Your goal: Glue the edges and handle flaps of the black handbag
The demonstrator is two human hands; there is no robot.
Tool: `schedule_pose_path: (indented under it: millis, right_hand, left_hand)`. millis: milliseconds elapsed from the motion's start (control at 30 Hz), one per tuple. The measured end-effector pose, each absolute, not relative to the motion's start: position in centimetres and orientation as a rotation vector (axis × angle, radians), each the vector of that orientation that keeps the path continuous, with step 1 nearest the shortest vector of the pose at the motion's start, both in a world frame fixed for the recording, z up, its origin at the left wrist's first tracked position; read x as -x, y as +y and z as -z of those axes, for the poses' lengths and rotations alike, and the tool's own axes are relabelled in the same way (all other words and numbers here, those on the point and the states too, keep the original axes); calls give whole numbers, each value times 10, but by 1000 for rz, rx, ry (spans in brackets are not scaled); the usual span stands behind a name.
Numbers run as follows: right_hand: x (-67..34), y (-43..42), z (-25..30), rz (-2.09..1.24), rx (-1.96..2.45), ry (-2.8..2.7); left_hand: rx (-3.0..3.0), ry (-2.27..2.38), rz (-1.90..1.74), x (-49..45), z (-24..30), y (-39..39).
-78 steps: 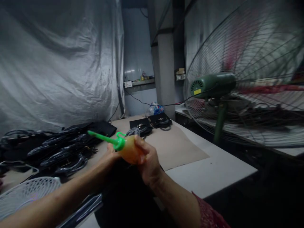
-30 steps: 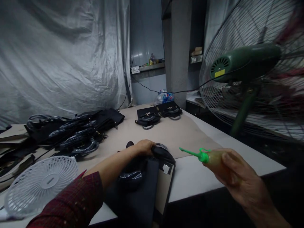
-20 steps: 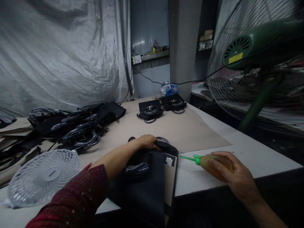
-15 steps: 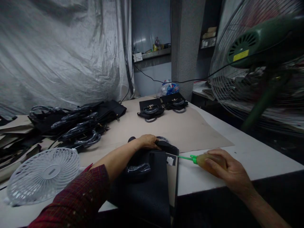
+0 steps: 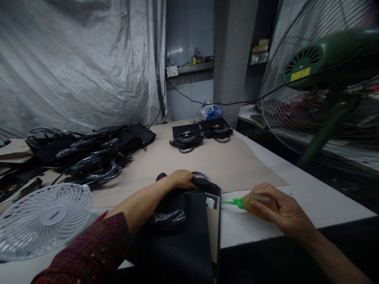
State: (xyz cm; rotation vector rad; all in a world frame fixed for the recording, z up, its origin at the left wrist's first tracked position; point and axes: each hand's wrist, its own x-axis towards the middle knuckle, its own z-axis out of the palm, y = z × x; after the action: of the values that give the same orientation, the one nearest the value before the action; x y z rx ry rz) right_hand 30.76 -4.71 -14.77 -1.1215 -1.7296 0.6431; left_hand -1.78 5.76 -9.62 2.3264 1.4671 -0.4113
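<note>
A black handbag (image 5: 180, 244) lies at the table's front edge, with a plastic-wrapped handle (image 5: 169, 216) on its upper face. My left hand (image 5: 182, 180) is closed on the bag's far end, its fingertips partly hidden by the dark material. Along the bag's right side a beige panel (image 5: 212, 225) is exposed, with a small whitish patch (image 5: 210, 202) near its top. My right hand (image 5: 286, 209) grips a squeeze bottle (image 5: 257, 206) of amber liquid. The bottle's thin green nozzle (image 5: 231, 202) points left, its tip at the panel's right edge.
Several black bags with wrapped handles (image 5: 97, 154) are heaped at the left. Two more bags (image 5: 186, 136) lie farther back on brown paper (image 5: 237, 165). A white fan grille (image 5: 51, 217) is at the left front, and a large green fan (image 5: 322, 59) stands at the right.
The nozzle tip has moved down the panel's right edge, and my right hand has shifted slightly left and down. My left hand keeps its hold on the bag. The view has shifted a little.
</note>
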Motion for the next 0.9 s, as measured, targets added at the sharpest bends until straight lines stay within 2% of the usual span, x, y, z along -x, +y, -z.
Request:
schedule_pose_path:
  millis: [900]
  right_hand:
    - [-305,-49,131,-450,824,-2123]
  left_hand:
    - [-2330,1485,386,21,92,50]
